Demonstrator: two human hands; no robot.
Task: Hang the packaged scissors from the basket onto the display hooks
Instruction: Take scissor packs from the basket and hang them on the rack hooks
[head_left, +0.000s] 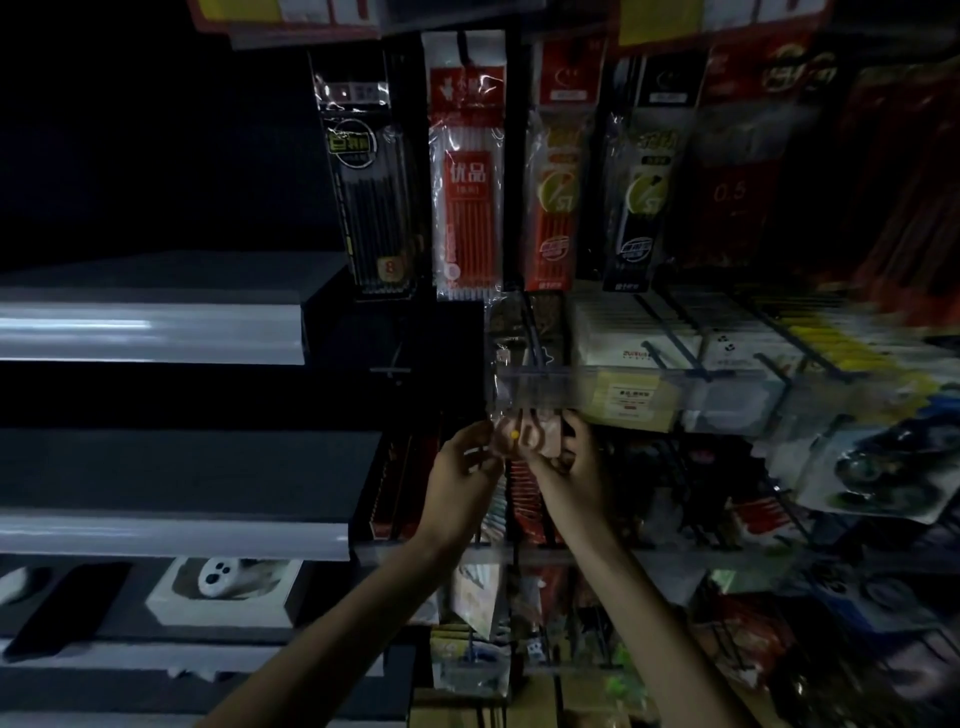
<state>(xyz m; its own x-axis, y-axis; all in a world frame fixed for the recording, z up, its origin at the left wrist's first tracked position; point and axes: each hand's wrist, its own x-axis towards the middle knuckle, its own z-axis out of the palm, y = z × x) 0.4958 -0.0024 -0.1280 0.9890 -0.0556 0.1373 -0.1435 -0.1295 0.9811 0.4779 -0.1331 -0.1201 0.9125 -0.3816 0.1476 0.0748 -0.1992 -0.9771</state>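
Observation:
A clear packet of scissors (519, 395) with pink handles and a small yellow dot stands upright in front of the dim display rack. My left hand (465, 460) pinches its lower left edge. My right hand (574, 460) grips its lower right side around the pink handles. The top of the packet reaches up in front of a clear price rail (613, 382). A black hook (390, 370) sticks out just left of the packet. The basket is out of view.
Hanging refill packs (470, 176) fill the row above. Boxes on wire pegs (675, 343) lie to the right. Grey shelves (156, 327) jut out on the left, with a boxed white item (223, 584) lower down. More hanging goods crowd the space below my hands.

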